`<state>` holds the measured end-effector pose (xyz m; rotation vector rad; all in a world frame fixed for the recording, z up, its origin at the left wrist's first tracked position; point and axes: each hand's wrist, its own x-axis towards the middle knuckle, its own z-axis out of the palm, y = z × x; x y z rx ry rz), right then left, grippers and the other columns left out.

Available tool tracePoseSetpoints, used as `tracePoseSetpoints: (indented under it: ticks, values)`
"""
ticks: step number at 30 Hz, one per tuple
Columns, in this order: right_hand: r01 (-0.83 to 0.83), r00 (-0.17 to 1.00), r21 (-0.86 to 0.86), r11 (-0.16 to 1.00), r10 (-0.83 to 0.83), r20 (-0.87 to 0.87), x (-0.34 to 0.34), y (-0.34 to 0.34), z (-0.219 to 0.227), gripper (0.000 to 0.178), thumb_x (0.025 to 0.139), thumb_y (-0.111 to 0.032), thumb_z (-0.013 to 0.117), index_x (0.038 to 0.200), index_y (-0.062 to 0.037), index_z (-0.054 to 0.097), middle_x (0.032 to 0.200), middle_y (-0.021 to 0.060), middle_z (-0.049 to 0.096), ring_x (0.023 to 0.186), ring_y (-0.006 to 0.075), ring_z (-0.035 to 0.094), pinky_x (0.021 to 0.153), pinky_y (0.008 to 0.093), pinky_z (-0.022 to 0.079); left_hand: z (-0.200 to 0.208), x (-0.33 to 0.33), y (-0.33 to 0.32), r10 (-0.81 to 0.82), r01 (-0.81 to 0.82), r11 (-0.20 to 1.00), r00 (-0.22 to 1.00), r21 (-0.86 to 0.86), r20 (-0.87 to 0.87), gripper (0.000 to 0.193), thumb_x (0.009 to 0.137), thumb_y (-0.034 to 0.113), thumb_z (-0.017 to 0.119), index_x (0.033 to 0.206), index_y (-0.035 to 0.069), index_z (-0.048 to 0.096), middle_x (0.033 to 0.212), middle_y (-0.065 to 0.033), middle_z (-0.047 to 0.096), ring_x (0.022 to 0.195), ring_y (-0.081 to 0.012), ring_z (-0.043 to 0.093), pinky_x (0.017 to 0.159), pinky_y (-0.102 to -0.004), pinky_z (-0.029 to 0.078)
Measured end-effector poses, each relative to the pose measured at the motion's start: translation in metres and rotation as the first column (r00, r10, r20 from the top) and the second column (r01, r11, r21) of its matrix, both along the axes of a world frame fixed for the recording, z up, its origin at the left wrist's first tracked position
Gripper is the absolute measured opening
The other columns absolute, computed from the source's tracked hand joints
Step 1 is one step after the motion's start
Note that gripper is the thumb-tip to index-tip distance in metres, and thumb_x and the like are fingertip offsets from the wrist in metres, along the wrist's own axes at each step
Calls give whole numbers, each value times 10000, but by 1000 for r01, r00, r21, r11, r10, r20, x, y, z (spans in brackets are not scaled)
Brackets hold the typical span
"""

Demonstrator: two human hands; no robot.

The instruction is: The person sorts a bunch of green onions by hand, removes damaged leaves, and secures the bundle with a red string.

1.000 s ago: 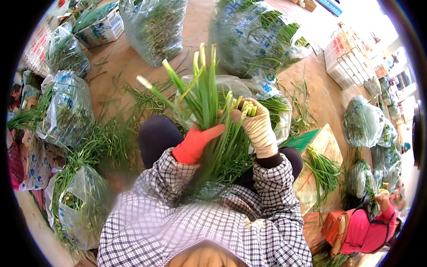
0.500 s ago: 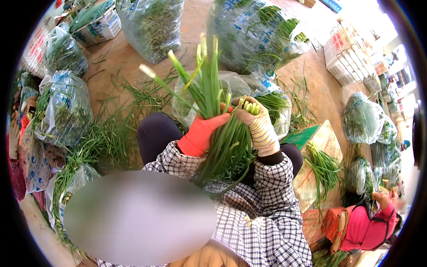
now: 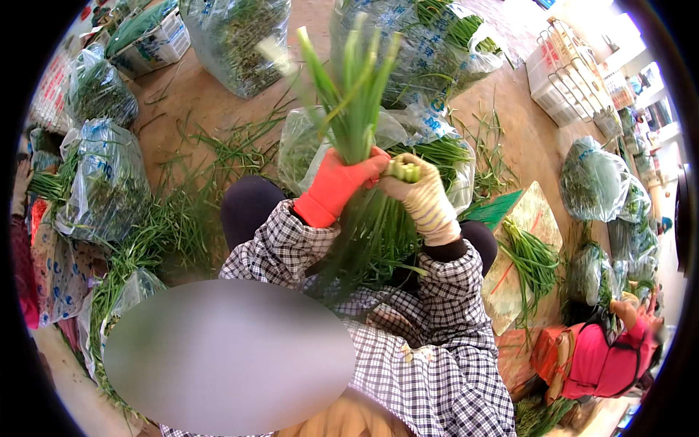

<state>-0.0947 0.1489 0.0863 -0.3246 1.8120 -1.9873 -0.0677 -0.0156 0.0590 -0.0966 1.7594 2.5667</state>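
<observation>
My left hand point(image 3: 329, 188), in a red glove, is closed round a thick bunch of long green stalks point(image 3: 354, 124). Their pale ends point away from me, blurred by motion, and the leaves trail down toward my lap. In a cream striped glove, my right hand point(image 3: 422, 198) grips a second bunch of green stalks point(image 3: 403, 170), whose blunt pale-green ends peep out beside the thumb. Both hands nearly touch over my knees. Below them hang many thin green leaves point(image 3: 378, 237); whether the stalks are scallions or garlic greens I cannot tell.
Just past my hands lies an opened clear bag point(image 3: 300, 138) of greens. Larger filled bags point(image 3: 244, 47) stand farther off. On my right, more stalks point(image 3: 530, 266) lie on a board point(image 3: 502, 291). A white crate point(image 3: 561, 80) stands far right; a person in pink point(image 3: 601, 360) works lower right.
My left hand has risen away from me with its bunch, whose pale ends have swung to the right. The right hand keeps its hold, with its bunch's ends turned more toward view.
</observation>
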Motion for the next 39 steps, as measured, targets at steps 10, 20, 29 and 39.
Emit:
tracePoseSetpoints:
  ticks: [10,20,29,39]
  values:
    - [266,947,-104,958,-280,-157,-27,59,34,214,798,-32,656,1009,-18,627,878,69,676,815,130,629,749,252,512,-20,15,-6,-176,127,941,976,314,131,473,935,389,539,1244,32,523,852,-8,571,695,-100,546,658,-255,477]
    - [100,988,-57,993,-106,-110,-17,14,-5,153,822,-23,675,971,-26,636,902,16,658,785,87,601,685,217,498,-27,14,4,-26,24,999,999,-48,-48,308,850,101,653,1142,26,591,907,-54,642,749,-120,609,660,-267,502]
    - [644,665,-445,622,-743,-76,-87,204,95,260,914,-173,585,1107,-5,630,993,107,653,844,203,630,763,322,533,-69,28,-22,-68,101,984,975,-147,213,314,852,117,645,1138,-2,596,945,-78,650,783,-154,639,601,-268,518]
    - [809,366,-462,364,-926,-89,-69,300,119,422,943,-293,541,1207,35,569,1135,154,623,965,256,611,861,373,517,-61,23,-6,-86,85,996,995,-24,-44,288,896,53,591,1178,0,568,1052,-100,646,935,-175,622,861,-307,495]
